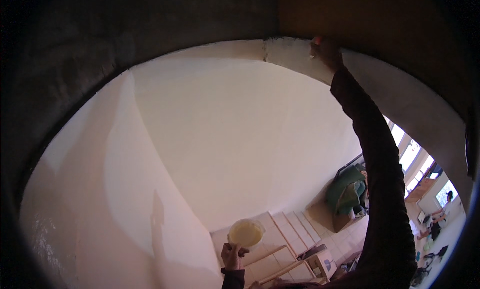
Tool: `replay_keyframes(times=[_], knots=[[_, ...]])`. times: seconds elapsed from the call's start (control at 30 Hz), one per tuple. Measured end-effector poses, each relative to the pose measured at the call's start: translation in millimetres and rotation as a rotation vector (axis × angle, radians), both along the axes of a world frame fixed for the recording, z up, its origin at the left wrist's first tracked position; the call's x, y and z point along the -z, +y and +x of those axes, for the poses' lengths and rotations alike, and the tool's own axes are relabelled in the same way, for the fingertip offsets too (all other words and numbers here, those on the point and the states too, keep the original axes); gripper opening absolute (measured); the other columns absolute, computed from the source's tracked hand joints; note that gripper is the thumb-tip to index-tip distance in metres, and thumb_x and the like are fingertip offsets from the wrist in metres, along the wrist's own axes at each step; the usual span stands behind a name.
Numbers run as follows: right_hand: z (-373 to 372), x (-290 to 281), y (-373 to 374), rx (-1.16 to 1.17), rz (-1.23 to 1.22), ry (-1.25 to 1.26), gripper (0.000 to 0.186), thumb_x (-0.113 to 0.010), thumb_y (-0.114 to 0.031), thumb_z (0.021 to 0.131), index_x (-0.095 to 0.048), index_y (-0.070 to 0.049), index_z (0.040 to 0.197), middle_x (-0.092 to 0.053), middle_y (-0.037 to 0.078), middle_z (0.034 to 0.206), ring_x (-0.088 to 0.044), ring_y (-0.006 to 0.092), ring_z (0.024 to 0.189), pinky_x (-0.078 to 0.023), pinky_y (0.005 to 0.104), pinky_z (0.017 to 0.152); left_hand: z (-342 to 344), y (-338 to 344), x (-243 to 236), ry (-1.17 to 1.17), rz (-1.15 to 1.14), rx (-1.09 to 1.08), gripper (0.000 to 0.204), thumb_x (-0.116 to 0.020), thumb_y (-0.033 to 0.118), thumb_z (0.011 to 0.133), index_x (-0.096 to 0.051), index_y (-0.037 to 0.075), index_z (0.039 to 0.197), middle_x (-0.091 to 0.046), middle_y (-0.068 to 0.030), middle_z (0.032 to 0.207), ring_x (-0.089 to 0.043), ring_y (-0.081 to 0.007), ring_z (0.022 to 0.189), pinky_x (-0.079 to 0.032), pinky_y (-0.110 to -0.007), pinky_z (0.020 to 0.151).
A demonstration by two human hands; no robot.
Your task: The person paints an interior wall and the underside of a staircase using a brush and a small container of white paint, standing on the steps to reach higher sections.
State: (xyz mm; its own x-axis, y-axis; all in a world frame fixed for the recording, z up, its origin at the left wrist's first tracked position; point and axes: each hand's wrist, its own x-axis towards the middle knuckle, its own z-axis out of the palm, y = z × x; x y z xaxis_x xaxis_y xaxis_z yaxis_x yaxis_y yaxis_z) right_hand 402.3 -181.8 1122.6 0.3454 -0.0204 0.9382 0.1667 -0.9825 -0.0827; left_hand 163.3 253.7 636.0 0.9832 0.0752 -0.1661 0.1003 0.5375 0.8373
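Low in the picture, my left hand [233,257] is closed on the near rim of a round, translucent tub [246,232] that holds a pale yellowish liquid. My right arm reaches high up, and my right hand [327,55] is closed at the top of the pale wall band [295,50], right by the dark ceiling [200,19]. A small reddish bit shows at its fingers, but the rest of what it grips is too dark to name.
Smooth cream walls [240,134] surround me. Far below are tiled steps [285,226], a cardboard box [322,264] and a green bundle [347,189]. A person [440,216] sits on the floor at the far right, near windows [411,154].
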Motion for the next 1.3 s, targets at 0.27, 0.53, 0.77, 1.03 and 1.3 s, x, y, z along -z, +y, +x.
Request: replay_keyframes(times=[0.27,0.53,0.77,1.03,1.3], knots=[[3,-27,1,0.020,-0.384,-0.163,0.025,-0.058,-0.029,0.088,-0.062,-0.005,0.093,-0.061,0.016,0.071,-0.063,0.0341,0.069,-0.049,0.0426,0.069,-4,1,11,0.020,0.031,-0.013,0.024,-0.066,0.014,0.079,-0.046,0.003,0.085,-0.060,-0.0103,0.062,-0.061,-0.0181,0.048,-0.045,-0.024,0.045],[-7,0,11,0.157,-0.283,0.139,0.027,-0.062,-0.030,0.084,-0.059,-0.003,0.083,-0.065,0.013,0.069,-0.065,0.0274,0.069,-0.049,0.0382,0.066,-7,1,15,0.031,0.038,-0.013,0.025,-0.066,0.015,0.079,-0.046,0.002,0.085,-0.061,-0.0106,0.063,-0.061,-0.0185,0.050,-0.045,-0.024,0.047],[-55,3,34,0.137,-0.394,0.204,0.025,-0.061,-0.031,0.084,-0.063,-0.006,0.084,-0.063,0.015,0.070,-0.064,0.0304,0.073,-0.048,0.0383,0.070,-2,4,12,0.012,0.057,0.002,0.024,-0.067,0.017,0.080,-0.046,0.005,0.084,-0.060,-0.0091,0.064,-0.062,-0.0183,0.051,-0.045,-0.025,0.048],[-49,15,25,0.217,-0.280,0.252,0.033,-0.063,-0.034,0.080,-0.064,-0.003,0.091,-0.066,0.019,0.088,-0.065,0.0323,0.082,-0.049,0.0408,0.076,-10,10,16,0.042,0.061,-0.002,0.024,-0.067,0.017,0.080,-0.047,0.005,0.084,-0.060,-0.0090,0.064,-0.062,-0.0183,0.051,-0.044,-0.025,0.049],[-72,-6,13,0.220,-0.445,0.272,0.036,-0.062,-0.034,0.081,-0.062,0.001,0.089,-0.065,0.020,0.079,-0.065,0.0329,0.077,-0.049,0.0411,0.073,-9,1,17,0.038,0.048,0.026,0.023,-0.065,0.014,0.080,-0.045,0.004,0.083,-0.060,-0.0098,0.062,-0.061,-0.0181,0.049,-0.044,-0.025,0.047]])
